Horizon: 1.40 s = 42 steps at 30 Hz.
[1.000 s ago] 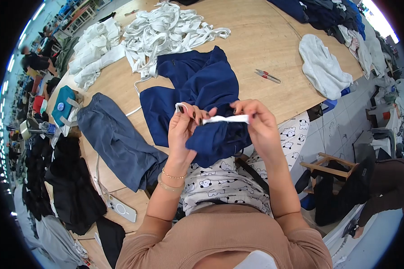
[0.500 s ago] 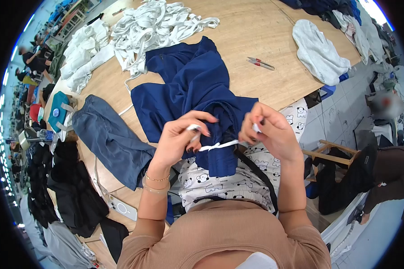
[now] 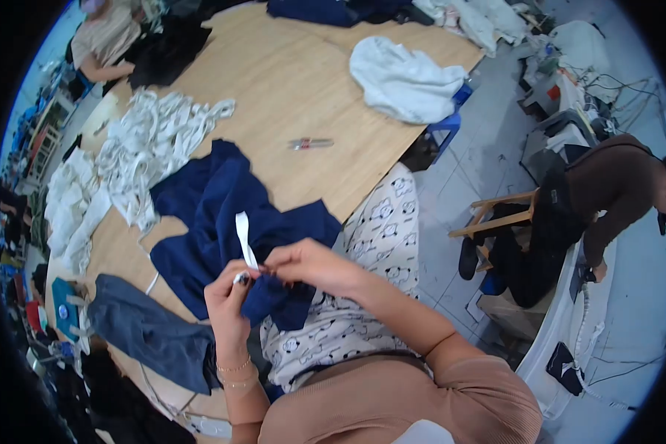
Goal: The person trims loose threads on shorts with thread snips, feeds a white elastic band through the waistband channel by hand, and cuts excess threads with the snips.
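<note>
A white drawstring [image 3: 243, 231] stands up flat and ribbon-like from between my hands. My left hand [image 3: 229, 296] is closed, pinching the drawstring, and a bit of white shows between its fingers. Reaching in from the right, my right hand [image 3: 311, 266] is closed with its fingertips against my left fingers at the drawstring's base; its exact grip is partly hidden. Beneath both hands a navy blue garment [image 3: 214, 192] lies rumpled over the table edge and my lap. White cloth printed with cartoon animals [image 3: 383, 214] lies under it.
Red-handled thread snips [image 3: 311, 143] lie on the wooden table [image 3: 288, 81]. Beyond the garment sits a heap of white drawstrings [image 3: 144, 140]. Grey trousers [image 3: 148, 329] lie at left, a white garment [image 3: 407, 81] at far right. One person sits on a wooden stool [image 3: 496, 211]; another is top left.
My hands have come together from holding the white drawstring stretched apart, and one end now points upward. The view has swung right, bringing the seated person into fuller sight.
</note>
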### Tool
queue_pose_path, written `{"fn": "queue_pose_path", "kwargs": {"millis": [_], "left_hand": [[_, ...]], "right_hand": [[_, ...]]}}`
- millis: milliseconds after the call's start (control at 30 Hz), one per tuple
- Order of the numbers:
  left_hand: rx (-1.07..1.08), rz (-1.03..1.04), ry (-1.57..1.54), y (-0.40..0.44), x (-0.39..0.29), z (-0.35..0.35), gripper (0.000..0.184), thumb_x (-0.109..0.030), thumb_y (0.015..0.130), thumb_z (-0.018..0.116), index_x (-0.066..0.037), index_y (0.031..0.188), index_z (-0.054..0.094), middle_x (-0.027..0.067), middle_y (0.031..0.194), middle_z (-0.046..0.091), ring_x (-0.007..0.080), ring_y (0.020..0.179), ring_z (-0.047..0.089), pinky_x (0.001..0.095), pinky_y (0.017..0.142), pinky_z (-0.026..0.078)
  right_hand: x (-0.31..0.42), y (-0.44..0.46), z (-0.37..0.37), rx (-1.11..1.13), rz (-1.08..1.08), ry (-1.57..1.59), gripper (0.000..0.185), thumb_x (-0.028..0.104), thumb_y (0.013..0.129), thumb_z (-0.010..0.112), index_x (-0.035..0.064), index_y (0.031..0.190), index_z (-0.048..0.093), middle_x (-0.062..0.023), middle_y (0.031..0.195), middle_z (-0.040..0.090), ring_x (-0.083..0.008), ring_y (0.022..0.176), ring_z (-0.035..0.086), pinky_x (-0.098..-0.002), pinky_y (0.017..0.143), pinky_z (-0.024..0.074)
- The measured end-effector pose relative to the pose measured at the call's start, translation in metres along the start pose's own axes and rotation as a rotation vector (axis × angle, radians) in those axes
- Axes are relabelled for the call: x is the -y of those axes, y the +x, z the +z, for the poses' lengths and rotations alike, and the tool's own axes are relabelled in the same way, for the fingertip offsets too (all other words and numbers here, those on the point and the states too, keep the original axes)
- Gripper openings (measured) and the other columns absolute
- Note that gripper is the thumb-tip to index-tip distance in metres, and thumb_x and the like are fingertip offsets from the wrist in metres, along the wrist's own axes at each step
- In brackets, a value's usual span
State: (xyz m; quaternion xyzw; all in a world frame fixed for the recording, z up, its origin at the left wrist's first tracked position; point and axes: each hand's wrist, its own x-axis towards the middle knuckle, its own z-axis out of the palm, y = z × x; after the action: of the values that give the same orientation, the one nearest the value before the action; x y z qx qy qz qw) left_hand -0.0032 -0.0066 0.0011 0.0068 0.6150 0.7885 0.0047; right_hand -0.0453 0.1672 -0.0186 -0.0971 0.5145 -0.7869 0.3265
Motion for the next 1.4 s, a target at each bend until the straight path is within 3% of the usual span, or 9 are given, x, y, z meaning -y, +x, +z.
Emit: {"fn": "queue_pose_path", "kwargs": {"millis": [100,367,433,500,633,767,967,1067,1400], "left_hand": [[0.050,-0.044,0.065,0.001,0.000,0.002,0.014,0.004,0.083,0.051,0.009,0.084,0.064,0.0110,0.091,0.063,0.0154,0.085,0.059,0.0247,0.079,0.043],[-0.077,0.001,-0.128,-0.003,0.000,-0.001,0.017,-0.007,0.092,0.050,0.005,0.085,0.060,0.0042,0.092,0.053,0.0020,0.052,0.034,0.0179,0.049,0.028],[-0.083,-0.067,-0.243,-0.009,-0.003,-0.001,0.016,-0.008,0.091,0.053,0.005,0.083,0.059,0.0044,0.091,0.050,0.0041,0.054,0.039,0.0186,0.052,0.032],[-0.136,0.163,-0.115,-0.010,0.001,0.005,0.016,-0.008,0.090,0.054,0.004,0.080,0.060,0.0054,0.093,0.050,0.0077,0.064,0.047,0.0202,0.059,0.036],[-0.173,0.362,0.528,-0.011,-0.003,0.011,0.009,-0.002,0.077,0.061,0.001,0.081,0.068,0.0107,0.108,0.055,0.0235,0.106,0.049,0.0330,0.091,0.036],[-0.179,0.274,0.512,-0.006,0.005,0.007,0.012,0.005,0.081,0.052,0.004,0.081,0.065,0.0073,0.093,0.058,0.0122,0.080,0.054,0.0228,0.069,0.041],[-0.044,0.173,0.656,-0.009,-0.008,-0.004,0.021,0.004,0.082,0.053,0.000,0.096,0.068,0.0099,0.077,0.061,0.0141,0.065,0.057,0.0239,0.058,0.042],[0.130,0.131,0.700,-0.015,-0.013,-0.015,0.027,-0.011,0.075,0.070,-0.003,0.101,0.067,0.0098,0.078,0.059,0.0223,0.064,0.057,0.0288,0.057,0.043],[0.007,0.124,0.775,-0.025,-0.027,-0.029,0.011,-0.001,0.076,0.064,0.000,0.086,0.069,0.0085,0.070,0.061,0.0188,0.060,0.057,0.0269,0.055,0.044]], "right_hand": [[-0.008,0.006,-0.002,0.068,-0.034,-0.134,0.016,0.000,0.080,0.061,-0.0041,0.094,0.066,0.0015,0.085,0.058,-0.0046,0.076,0.048,-0.0195,0.068,0.0379],[-0.009,0.001,-0.001,0.150,0.122,0.366,0.012,0.010,0.088,0.056,0.0047,0.097,0.062,0.0001,0.084,0.062,-0.0040,0.064,0.048,-0.0184,0.057,0.0334],[-0.018,0.006,-0.002,0.186,0.069,0.279,0.012,0.006,0.085,0.055,0.0019,0.093,0.063,-0.0003,0.080,0.062,-0.0045,0.066,0.051,-0.0179,0.060,0.0349],[-0.021,0.007,-0.002,0.137,0.084,0.114,0.012,0.004,0.081,0.055,-0.0009,0.085,0.065,-0.0006,0.072,0.061,-0.0060,0.064,0.052,-0.0183,0.062,0.0365],[-0.012,0.005,0.013,0.046,-0.066,-0.648,0.014,0.004,0.075,0.057,-0.0032,0.081,0.067,-0.0068,0.061,0.061,-0.0130,0.056,0.055,-0.0283,0.054,0.0424],[-0.002,0.002,0.023,0.252,-0.162,-0.780,0.017,0.009,0.075,0.054,-0.0044,0.078,0.064,-0.0203,0.066,0.060,-0.0295,0.059,0.060,-0.0362,0.058,0.0449],[-0.021,0.007,0.008,0.128,-0.156,-0.659,0.021,0.018,0.083,0.059,-0.0023,0.085,0.065,-0.0117,0.061,0.059,-0.0113,0.056,0.051,-0.0301,0.055,0.0409],[-0.012,0.005,0.006,0.062,-0.038,-0.640,0.020,0.016,0.087,0.058,-0.0028,0.087,0.064,-0.0034,0.064,0.058,-0.0045,0.062,0.047,-0.0245,0.057,0.0390],[-0.018,0.006,0.005,0.020,0.121,-0.355,0.017,0.014,0.086,0.058,0.0012,0.080,0.067,0.0039,0.061,0.053,-0.0019,0.056,0.042,-0.0183,0.050,0.0319]]}}
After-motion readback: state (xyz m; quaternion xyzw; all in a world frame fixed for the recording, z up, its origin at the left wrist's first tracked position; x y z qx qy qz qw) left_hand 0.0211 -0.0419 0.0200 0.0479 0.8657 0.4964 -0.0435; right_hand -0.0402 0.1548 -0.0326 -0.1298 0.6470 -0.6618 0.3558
